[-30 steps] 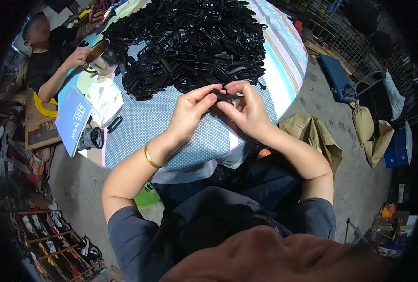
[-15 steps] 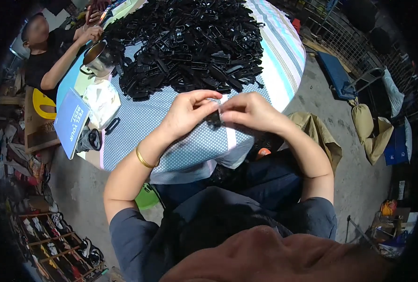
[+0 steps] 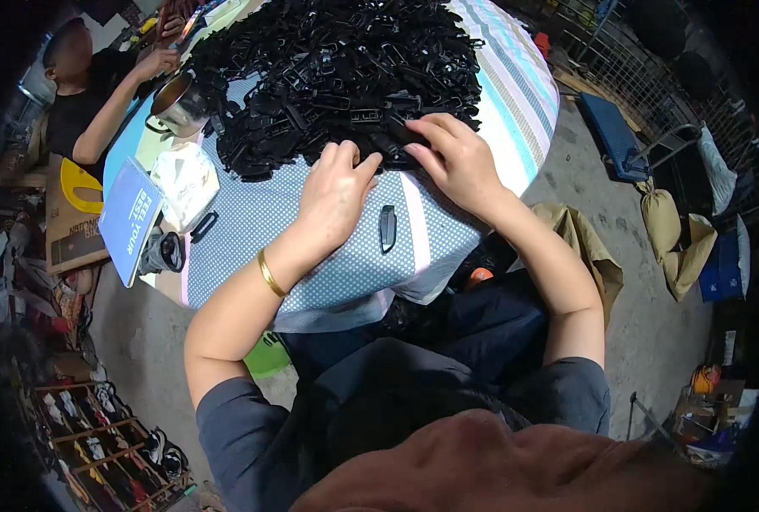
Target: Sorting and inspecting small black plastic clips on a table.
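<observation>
A large heap of small black plastic parts (image 3: 337,77) covers the far middle of the table. At its near edge, my left hand (image 3: 337,192) reaches in with bent fingers; their tips are hidden against the parts. My right hand (image 3: 458,162) is at the heap's near right edge. Its thumb and forefinger are apart beside some black parts, and I see nothing gripped. One long, narrow black plastic part (image 3: 388,229) lies alone on the dotted tablecloth (image 3: 311,277), between my forearms. A black oblong loop (image 3: 203,227) rests farther left.
On the table's left are a metal mug (image 3: 179,107), a crumpled white bag (image 3: 183,175), a blue booklet (image 3: 130,218) and a dark roll (image 3: 163,253). Another person (image 3: 98,102) sits at the far left, hands raised at the table edge. A blue platform trolley (image 3: 610,136) stands right.
The black part that was between my fingers now lies on the tablecloth. Both hands have moved apart and forward to the heap's near edge.
</observation>
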A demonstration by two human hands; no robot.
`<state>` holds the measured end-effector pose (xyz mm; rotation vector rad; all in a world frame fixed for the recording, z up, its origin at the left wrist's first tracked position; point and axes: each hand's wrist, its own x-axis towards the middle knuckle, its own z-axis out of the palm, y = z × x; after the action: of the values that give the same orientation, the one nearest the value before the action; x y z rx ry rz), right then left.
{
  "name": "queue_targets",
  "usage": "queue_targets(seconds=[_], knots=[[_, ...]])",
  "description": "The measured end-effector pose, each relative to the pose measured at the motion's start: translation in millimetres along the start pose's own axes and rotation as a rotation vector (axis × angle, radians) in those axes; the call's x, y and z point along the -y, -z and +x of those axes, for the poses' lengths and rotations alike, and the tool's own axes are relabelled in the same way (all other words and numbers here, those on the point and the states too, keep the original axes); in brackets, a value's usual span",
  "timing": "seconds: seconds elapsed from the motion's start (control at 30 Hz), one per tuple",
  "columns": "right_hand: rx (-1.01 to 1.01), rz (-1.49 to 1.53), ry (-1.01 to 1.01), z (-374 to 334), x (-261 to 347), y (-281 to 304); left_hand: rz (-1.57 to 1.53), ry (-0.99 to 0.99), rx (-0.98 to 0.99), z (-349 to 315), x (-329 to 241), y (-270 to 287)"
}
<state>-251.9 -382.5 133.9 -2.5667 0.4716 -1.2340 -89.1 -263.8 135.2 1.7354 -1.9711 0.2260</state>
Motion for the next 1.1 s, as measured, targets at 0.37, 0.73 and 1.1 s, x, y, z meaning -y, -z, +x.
queue_targets(seconds=[0.37, 0.73, 1.1], knots=[[0.292, 0.046, -0.109, 10, -1, 27, -0.043, -0.012, 0.064, -4, 4, 9], [0.303, -0.003, -0.092, 0, 3, 28, -1.123, 0.598, -0.101, 8, 18, 22], [0.145, -0.142, -0.100, 24, 1, -15, -1.583, 0.683, 0.165, 4, 16, 13]])
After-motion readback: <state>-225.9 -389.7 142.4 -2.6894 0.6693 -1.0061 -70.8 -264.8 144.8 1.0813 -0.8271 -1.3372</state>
